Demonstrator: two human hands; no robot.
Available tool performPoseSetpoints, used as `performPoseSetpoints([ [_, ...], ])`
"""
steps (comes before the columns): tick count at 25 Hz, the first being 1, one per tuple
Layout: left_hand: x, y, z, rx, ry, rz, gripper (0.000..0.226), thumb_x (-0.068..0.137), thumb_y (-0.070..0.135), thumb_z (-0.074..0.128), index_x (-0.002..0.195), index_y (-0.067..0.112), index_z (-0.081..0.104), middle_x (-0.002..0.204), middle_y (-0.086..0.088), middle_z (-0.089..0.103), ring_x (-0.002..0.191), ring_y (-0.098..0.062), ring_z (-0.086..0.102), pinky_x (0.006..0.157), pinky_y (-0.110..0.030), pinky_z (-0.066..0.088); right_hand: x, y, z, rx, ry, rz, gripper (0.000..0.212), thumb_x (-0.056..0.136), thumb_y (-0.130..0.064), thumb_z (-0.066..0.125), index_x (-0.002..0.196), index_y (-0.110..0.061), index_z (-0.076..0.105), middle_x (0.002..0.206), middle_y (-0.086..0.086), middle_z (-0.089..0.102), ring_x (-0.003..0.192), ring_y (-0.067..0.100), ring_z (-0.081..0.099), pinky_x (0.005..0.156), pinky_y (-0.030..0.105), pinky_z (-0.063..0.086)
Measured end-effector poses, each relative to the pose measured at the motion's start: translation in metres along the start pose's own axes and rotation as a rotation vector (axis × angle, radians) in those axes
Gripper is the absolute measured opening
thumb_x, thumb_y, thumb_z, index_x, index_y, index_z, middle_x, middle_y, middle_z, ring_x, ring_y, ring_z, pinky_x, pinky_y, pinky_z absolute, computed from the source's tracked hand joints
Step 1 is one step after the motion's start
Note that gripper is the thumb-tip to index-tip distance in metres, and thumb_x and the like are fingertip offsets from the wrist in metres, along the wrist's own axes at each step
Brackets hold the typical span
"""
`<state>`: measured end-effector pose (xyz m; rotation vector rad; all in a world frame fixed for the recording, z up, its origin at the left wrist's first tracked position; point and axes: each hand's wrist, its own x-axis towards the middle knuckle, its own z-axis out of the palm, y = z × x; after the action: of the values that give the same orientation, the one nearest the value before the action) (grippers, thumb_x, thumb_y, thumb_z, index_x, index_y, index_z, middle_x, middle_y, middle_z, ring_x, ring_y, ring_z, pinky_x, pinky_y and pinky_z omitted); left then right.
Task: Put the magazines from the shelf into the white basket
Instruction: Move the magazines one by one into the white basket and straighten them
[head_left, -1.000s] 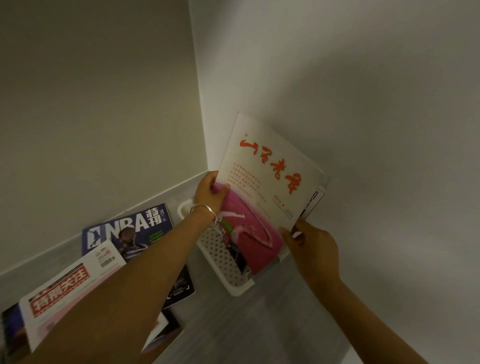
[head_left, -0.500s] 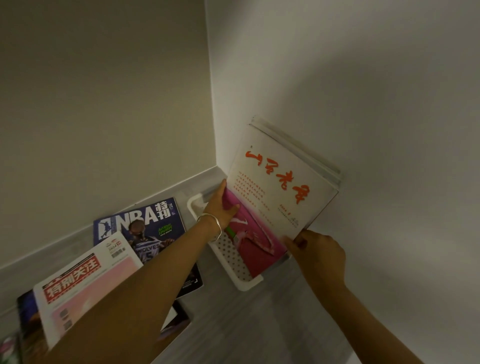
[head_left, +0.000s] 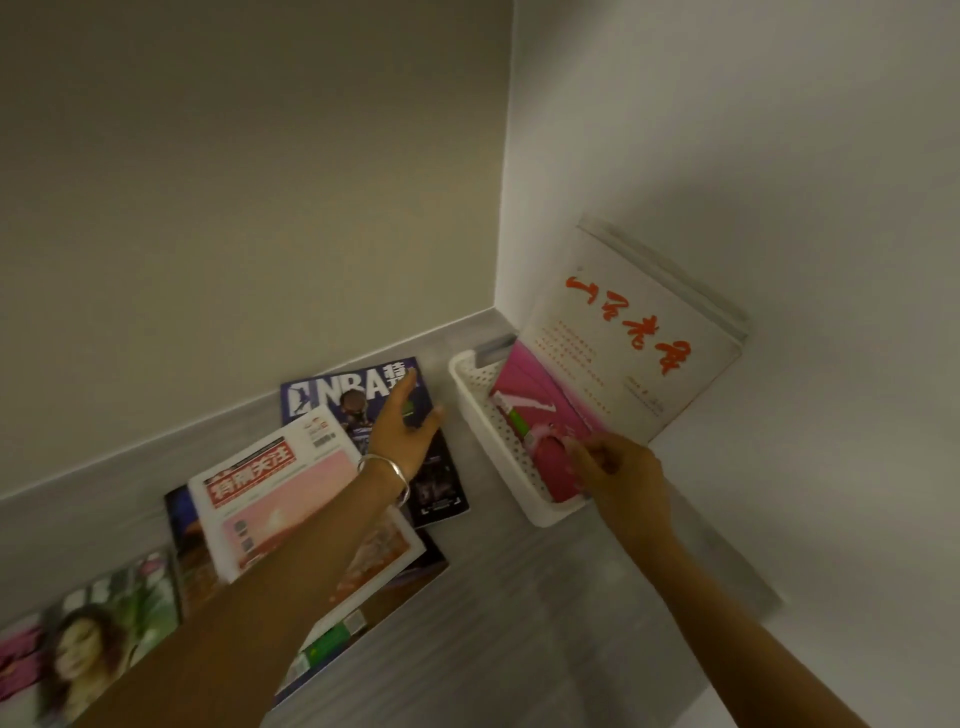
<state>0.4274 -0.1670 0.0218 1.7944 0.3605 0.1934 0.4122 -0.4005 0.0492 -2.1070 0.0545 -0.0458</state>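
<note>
Leaning against the side wall, the white-and-pink magazine w/ red script (head_left: 618, 364) is stood in the white perforated plastic basket (head_left: 470, 395) at the shelf's back right corner, long axis tilted up-right; lower edge hidden. Right hand (head_left: 621, 475) is pinched on it. Left hand (head_left: 402, 434), since withdrawn, is spread over the blue NBA magazine (head_left: 332, 392).

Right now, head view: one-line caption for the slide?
Left hand reaches open over the NBA magazine while the right hand steadies the magazines standing in the white basket.
</note>
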Motion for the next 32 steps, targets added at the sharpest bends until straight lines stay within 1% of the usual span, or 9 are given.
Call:
performPoseSetpoints([
  [3, -0.025, -0.033, -0.059, 0.106, 0.118, -0.19, 0.067, 0.086, 0.021, 0.059, 0.143, 0.018, 0.024, 0.149, -0.006, 0.033, 0.135, -0.026, 0.033, 0.107, -0.031, 0.03, -0.01, -0.018, 0.058, 0.17, -0.227, -0.075, 0.008, 0.082, -0.019, 0.067, 0.086, -0.013, 0.063, 0.085, 0.005, 0.069, 0.077, 0.016, 0.066, 0.069, 0.022, 0.052],
  [7, -0.058, -0.079, -0.121, 0.447, 0.127, -0.428, 0.064, 0.085, 0.023, 0.06, 0.139, 0.005, 0.03, 0.143, -0.018, 0.038, 0.13, -0.034, 0.037, 0.11, -0.044, 0.031, -0.028, -0.023, 0.135, 0.144, -0.602, 0.097, 0.039, 0.086, -0.028, 0.061, 0.12, -0.011, 0.054, 0.127, 0.009, 0.057, 0.108, 0.015, 0.055, 0.092, 0.026, 0.046],
  [10, -0.079, -0.099, -0.138, 0.351, 0.158, -0.481, 0.061, 0.085, 0.022, 0.061, 0.136, 0.005, 0.032, 0.139, -0.02, 0.039, 0.126, -0.035, 0.041, 0.105, -0.046, 0.038, -0.041, -0.017, 0.166, -0.011, -0.748, 0.204, 0.056, 0.088, -0.034, 0.056, 0.138, -0.018, 0.035, 0.14, 0.006, 0.042, 0.122, 0.025, 0.048, 0.096, 0.034, 0.045],
  [14, -0.09, -0.095, -0.143, 0.111, 0.28, -0.494, 0.035, 0.088, 0.004, 0.052, 0.122, 0.007, 0.043, 0.125, -0.021, 0.05, 0.113, -0.037, 0.053, 0.083, -0.032, 0.052, -0.053, -0.019, 0.179, 0.184, -0.712, 0.329, 0.049, 0.088, -0.018, 0.058, 0.133, -0.016, 0.039, 0.137, 0.01, 0.046, 0.093, 0.014, 0.057, 0.061, 0.024, 0.055],
  [16, -0.091, -0.096, -0.145, 0.077, 0.294, -0.532, 0.046, 0.088, 0.007, 0.053, 0.131, 0.004, 0.038, 0.131, -0.019, 0.048, 0.122, -0.037, 0.047, 0.093, -0.038, 0.044, -0.055, -0.022, 0.182, 0.221, -0.676, 0.379, 0.048, 0.088, -0.011, 0.058, 0.132, -0.011, 0.04, 0.134, 0.011, 0.049, 0.097, 0.018, 0.054, 0.067, 0.024, 0.052],
  [20, -0.095, -0.091, -0.146, -0.141, 0.271, -0.534, 0.031, 0.087, 0.0, 0.052, 0.117, 0.0, 0.053, 0.12, -0.021, 0.058, 0.094, -0.028, 0.06, 0.069, -0.026, 0.053, -0.063, -0.024, 0.18, 0.14, -0.686, 0.375, 0.042, 0.089, -0.001, 0.052, 0.129, -0.007, 0.046, 0.111, 0.013, 0.057, 0.092, 0.022, 0.055, 0.066, 0.024, 0.049],
  [25, -0.095, -0.077, -0.148, -0.418, 0.331, -0.593, 0.034, 0.086, -0.004, 0.052, 0.12, -0.004, 0.053, 0.128, -0.026, 0.052, 0.108, -0.038, 0.055, 0.095, -0.048, 0.045, -0.057, -0.032, 0.152, 0.295, -0.68, 0.345, 0.043, 0.089, -0.002, 0.053, 0.131, -0.01, 0.046, 0.122, 0.017, 0.058, 0.111, 0.033, 0.057, 0.096, 0.048, 0.047],
  [29, -0.075, -0.031, -0.14, -0.471, 0.253, -0.398, 0.045, 0.08, -0.016, 0.051, 0.124, -0.007, 0.047, 0.128, -0.03, 0.051, 0.072, -0.021, 0.061, 0.067, -0.032, 0.056, -0.041, -0.054, 0.114, 0.354, -0.648, 0.192, 0.045, 0.086, -0.001, 0.057, 0.128, -0.014, 0.047, 0.12, 0.013, 0.062, 0.11, 0.032, 0.06, 0.095, 0.053, 0.048],
  [32, -0.05, 0.015, -0.125, -0.468, 0.165, -0.221, 0.044, 0.083, -0.014, 0.049, 0.126, -0.007, 0.043, 0.126, -0.027, 0.053, 0.072, -0.018, 0.059, 0.054, -0.017, 0.055, -0.023, -0.077, 0.076, 0.482, -0.583, 0.124, 0.045, 0.081, 0.001, 0.06, 0.123, -0.012, 0.049, 0.114, 0.013, 0.065, 0.105, 0.035, 0.063, 0.086, 0.049, 0.053],
])
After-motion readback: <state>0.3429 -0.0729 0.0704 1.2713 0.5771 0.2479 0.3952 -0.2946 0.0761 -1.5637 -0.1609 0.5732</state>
